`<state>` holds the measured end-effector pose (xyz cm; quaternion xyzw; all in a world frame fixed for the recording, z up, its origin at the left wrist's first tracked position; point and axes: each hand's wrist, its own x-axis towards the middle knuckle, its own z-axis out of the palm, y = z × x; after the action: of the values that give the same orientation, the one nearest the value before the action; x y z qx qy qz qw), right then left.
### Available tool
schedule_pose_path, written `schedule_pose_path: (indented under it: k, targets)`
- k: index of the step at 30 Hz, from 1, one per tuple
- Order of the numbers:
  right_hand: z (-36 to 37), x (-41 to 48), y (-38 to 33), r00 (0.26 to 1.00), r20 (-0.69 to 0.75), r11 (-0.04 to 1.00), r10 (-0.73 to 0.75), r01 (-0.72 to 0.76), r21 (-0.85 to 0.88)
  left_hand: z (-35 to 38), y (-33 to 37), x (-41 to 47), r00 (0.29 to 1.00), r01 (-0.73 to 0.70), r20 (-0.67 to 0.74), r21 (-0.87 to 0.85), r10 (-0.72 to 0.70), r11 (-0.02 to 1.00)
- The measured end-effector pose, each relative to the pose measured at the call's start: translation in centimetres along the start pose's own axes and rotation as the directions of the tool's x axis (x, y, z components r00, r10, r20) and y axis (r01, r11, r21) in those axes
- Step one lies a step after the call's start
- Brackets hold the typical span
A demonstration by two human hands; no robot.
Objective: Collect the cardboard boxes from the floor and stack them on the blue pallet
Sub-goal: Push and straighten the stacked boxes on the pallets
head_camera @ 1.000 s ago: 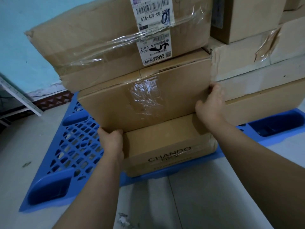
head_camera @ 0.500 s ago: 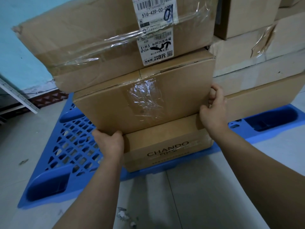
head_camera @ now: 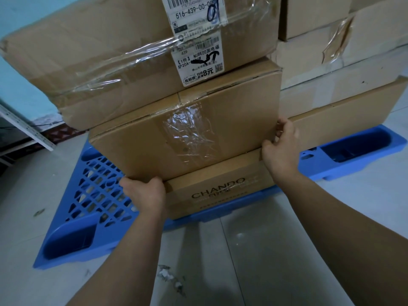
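Our right hand (head_camera: 281, 146) has slid down the right edge of the plain brown tape-sealed cardboard box (head_camera: 187, 133) at centre frame, fingers curled round its lower corner. Our left hand (head_camera: 144, 193) still grips the lower left corner. The box rests on a stack on the blue plastic lattice pallet (head_camera: 72, 237), so we judge we are squaring it.

Middle box (head_camera: 220, 120): matt brown corrugated cardboard, its seam covered by a wrinkled, glossy patch of clear tape (head_camera: 187, 138). Top box (head_camera: 88, 69): creased brown cardboard, banded with the same shiny tape and bearing white paper labels (head_camera: 198, 40). Bottom box (head_camera: 220, 191): smooth matt cardboard with printed lettering. Pallet (head_camera: 353, 171): smooth blue moulded plastic with a slight sheen. Floor (head_camera: 287, 250): pale glossy tiles, reflective. Wall (head_camera: 33, 14): matt turquoise paint.
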<state>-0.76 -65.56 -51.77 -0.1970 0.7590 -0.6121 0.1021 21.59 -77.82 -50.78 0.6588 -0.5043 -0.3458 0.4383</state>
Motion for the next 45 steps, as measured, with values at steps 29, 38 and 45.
schedule_pose_path:
  k: [29,38,45]
  targets:
    - [-1.6,-2.2,0.0,0.996,-0.003,0.996,0.091,-0.091,0.007,-1.3,-0.1,-3.0,1.000,0.030,-0.007,-0.052,-0.031,0.998]
    - [-1.5,-2.0,-0.7,0.994,-0.041,0.995,0.100,-0.101,-0.024,-1.5,0.5,-2.9,0.999,0.035,-0.018,-0.070,-0.036,0.997]
    - [-2.1,-1.1,-6.8,0.991,-0.110,0.981,-0.071,0.089,0.173,-4.0,5.3,-2.3,0.964,-0.264,-0.097,-0.306,0.246,0.915]
